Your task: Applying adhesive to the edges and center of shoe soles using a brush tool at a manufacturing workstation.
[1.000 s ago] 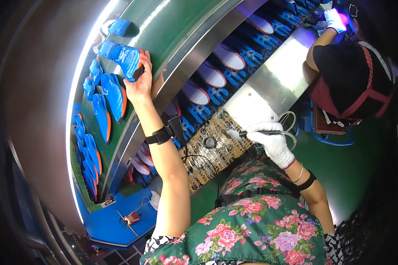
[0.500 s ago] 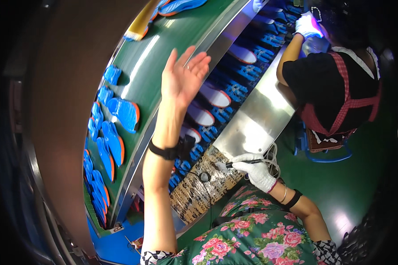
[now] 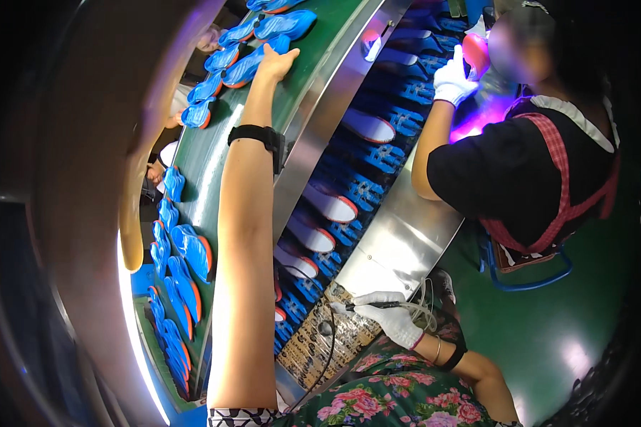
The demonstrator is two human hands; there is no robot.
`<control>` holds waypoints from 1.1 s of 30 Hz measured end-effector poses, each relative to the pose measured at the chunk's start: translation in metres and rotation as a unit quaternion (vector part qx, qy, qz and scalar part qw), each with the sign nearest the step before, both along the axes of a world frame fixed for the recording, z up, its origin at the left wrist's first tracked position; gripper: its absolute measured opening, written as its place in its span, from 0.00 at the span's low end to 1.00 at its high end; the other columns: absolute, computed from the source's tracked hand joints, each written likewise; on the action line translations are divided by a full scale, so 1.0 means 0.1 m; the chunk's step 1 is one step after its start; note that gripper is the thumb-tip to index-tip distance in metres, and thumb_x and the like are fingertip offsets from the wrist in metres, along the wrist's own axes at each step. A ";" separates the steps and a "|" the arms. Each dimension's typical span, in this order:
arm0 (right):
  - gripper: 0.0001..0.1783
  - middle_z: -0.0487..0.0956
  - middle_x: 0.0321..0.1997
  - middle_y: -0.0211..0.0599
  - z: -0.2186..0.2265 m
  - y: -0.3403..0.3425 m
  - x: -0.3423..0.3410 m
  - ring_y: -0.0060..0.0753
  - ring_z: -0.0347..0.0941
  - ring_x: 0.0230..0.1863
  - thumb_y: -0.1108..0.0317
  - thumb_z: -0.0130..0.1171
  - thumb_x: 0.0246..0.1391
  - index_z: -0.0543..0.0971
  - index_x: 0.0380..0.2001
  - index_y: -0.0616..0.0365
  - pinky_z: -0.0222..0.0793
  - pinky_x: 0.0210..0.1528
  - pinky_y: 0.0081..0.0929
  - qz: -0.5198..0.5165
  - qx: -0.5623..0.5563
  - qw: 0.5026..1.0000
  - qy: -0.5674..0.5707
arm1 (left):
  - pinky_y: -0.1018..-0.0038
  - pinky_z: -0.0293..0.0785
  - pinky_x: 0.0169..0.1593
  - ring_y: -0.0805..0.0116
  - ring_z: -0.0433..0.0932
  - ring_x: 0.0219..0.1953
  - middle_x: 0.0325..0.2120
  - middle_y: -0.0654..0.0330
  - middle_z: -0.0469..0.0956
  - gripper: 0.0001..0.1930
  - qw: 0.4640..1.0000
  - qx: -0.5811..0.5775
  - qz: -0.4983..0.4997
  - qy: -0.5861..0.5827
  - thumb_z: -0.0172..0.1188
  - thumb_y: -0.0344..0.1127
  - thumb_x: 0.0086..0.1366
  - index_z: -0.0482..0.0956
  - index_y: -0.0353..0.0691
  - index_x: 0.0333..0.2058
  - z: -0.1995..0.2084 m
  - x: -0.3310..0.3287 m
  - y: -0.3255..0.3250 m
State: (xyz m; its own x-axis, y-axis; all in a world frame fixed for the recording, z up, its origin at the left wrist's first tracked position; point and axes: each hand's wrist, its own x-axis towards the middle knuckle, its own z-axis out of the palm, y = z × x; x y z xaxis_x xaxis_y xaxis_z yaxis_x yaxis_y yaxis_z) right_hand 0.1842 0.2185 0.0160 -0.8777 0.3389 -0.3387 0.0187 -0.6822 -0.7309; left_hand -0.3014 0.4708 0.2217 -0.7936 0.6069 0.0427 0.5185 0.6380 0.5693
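My bare left hand (image 3: 278, 64) reaches far out over the green belt, its fingers closed at the near end of a blue shoe sole (image 3: 246, 67) with an orange edge. Part of the grip is hidden. In a white glove, my right hand (image 3: 392, 319) is closed round a black-handled brush (image 3: 381, 305) with a pale tip and thin clear tubing. The brush tip is just above a worn, tape-covered board (image 3: 335, 331) at the near end of the metal bench.
Blue soles (image 3: 192, 249) lie along the green belt (image 3: 224, 135). Beside it a second line carries white-faced soles (image 3: 331, 206) among blue holders. A co-worker (image 3: 506, 164) sits at the right, a gloved hand holding a reddish sole (image 3: 476, 55). Other people are partly visible beyond the belt.
My left hand has gone from open, palm up, to farther along the belt and closed on a blue sole. More blue soles show there. My right hand has shifted slightly left and nearer.
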 end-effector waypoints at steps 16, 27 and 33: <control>0.08 0.88 0.42 0.37 -0.08 0.14 -0.11 0.23 0.83 0.44 0.75 0.70 0.56 0.88 0.40 0.64 0.79 0.49 0.21 0.040 0.008 0.999 0.013 | 0.46 0.82 0.57 0.48 0.73 0.57 0.57 0.45 0.69 0.28 0.762 0.547 0.099 -0.332 0.68 0.44 0.68 0.70 0.29 0.55 0.04 0.07 -1.20; 0.09 0.89 0.41 0.37 -0.31 -0.32 0.02 0.23 0.83 0.43 0.74 0.70 0.54 0.89 0.39 0.63 0.79 0.49 0.22 0.007 -0.005 1.000 0.028 | 0.67 0.71 0.49 0.63 0.75 0.46 0.53 0.58 0.74 0.35 0.531 0.559 -0.181 -0.611 0.61 0.26 0.65 0.62 0.43 0.71 -0.32 2.29 -3.32; 0.11 0.88 0.39 0.35 -0.25 -0.48 0.12 0.19 0.82 0.40 0.74 0.70 0.55 0.87 0.42 0.64 0.77 0.47 0.18 -0.009 -0.049 0.999 -0.003 | 0.73 0.62 0.35 0.74 0.63 0.27 0.26 0.67 0.64 0.27 0.622 0.540 -0.100 -0.559 0.69 0.41 0.59 0.68 0.42 0.54 -0.84 2.95 -4.26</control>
